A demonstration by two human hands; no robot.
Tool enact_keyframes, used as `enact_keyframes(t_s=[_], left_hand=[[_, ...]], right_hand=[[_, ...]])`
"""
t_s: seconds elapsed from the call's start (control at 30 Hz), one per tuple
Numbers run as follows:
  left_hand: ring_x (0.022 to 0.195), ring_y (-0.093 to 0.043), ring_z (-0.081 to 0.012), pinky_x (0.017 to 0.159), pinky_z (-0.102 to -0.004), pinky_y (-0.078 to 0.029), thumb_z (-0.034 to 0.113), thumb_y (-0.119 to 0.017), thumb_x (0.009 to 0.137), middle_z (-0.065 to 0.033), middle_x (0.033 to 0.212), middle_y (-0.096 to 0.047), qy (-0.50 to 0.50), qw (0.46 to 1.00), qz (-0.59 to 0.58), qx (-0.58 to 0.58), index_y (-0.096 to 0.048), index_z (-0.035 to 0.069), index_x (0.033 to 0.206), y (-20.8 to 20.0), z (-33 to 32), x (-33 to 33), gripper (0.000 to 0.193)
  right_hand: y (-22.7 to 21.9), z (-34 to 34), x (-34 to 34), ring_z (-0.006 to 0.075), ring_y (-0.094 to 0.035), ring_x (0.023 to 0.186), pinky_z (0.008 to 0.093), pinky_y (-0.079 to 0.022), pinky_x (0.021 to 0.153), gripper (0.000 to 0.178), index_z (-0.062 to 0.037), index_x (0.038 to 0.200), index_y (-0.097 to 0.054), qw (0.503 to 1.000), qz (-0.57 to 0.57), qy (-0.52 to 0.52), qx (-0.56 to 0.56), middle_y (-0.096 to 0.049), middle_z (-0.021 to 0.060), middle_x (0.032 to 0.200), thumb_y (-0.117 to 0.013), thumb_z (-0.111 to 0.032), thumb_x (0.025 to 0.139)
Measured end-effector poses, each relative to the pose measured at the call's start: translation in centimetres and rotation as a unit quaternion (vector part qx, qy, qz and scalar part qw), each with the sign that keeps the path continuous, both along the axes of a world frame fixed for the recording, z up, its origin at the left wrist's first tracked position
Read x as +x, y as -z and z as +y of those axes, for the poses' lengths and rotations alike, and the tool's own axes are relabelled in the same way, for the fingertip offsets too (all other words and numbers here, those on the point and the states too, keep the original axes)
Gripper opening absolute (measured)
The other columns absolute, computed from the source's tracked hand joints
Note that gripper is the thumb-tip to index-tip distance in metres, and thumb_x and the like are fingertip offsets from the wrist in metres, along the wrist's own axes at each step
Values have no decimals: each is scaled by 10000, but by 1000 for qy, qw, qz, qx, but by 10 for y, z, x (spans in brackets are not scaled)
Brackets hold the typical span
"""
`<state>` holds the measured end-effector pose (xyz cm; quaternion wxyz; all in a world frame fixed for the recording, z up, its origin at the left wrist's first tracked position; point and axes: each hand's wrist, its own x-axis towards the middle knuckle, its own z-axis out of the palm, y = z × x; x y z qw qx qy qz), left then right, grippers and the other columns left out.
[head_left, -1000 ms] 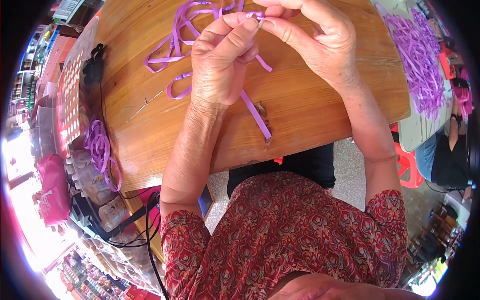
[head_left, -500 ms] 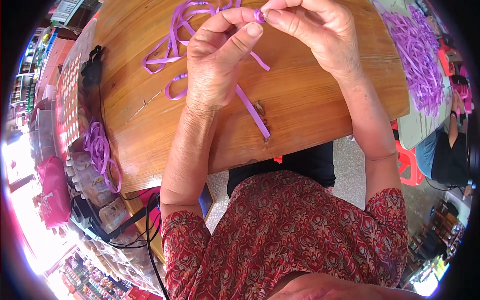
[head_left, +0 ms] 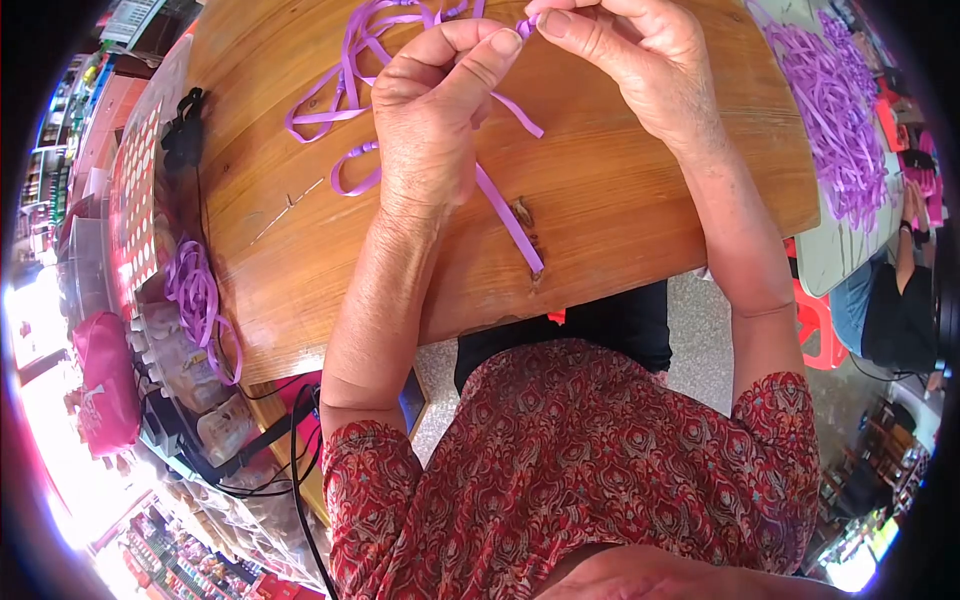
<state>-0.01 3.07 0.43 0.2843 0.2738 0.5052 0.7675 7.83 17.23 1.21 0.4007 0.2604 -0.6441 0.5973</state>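
At the top of the view both hands are raised over the wooden table (head_left: 620,230), working on one purple ribbon (head_left: 526,26). My left hand (head_left: 432,105) is closed, its thumb and index finger pinching the ribbon where it looks bunched or knotted. Just to the right, my right hand (head_left: 655,75) pinches the same short stretch from the other side. The left hand hides part of the ribbon; a flat tail (head_left: 510,220) shows below it on the table. Beyond lie loose purple ribbon loops (head_left: 350,75) with small knots or beads along them.
A thin needle-like tool (head_left: 289,204) lies left on the table. Purple ribbon (head_left: 197,290) hangs at the left edge, near a black cable and a pink pouch (head_left: 105,385). A large ribbon heap (head_left: 835,130) covers the right-hand table, where another person's arm (head_left: 910,225) shows.
The ribbon loop around my left fingertips has become a smaller bunch, slightly higher and to the right. Both hands have shifted only a little.
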Motion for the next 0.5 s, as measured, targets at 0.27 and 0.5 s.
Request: enact_keyframes(t_s=[0.27,0.5], left_hand=[[500,-346,-6,450,-166,-244,88,-675,817,66,628,-531,30,998,-49,24,-664,49,836,1,1,1,44],[501,-343,-9,454,-169,-242,93,-667,822,63,622,-529,36,998,-52,17,-662,43,833,4,-2,0,51]], right_hand=[[4,2,-2,107,-582,869,230,-467,775,115,12,957,-615,999,20,24,8,-627,44,917,-616,-34,851],[-34,-13,27,186,-605,805,262,-485,688,253,-25,995,-645,946,-135,211,208,-638,82,891,-701,-43,749]])
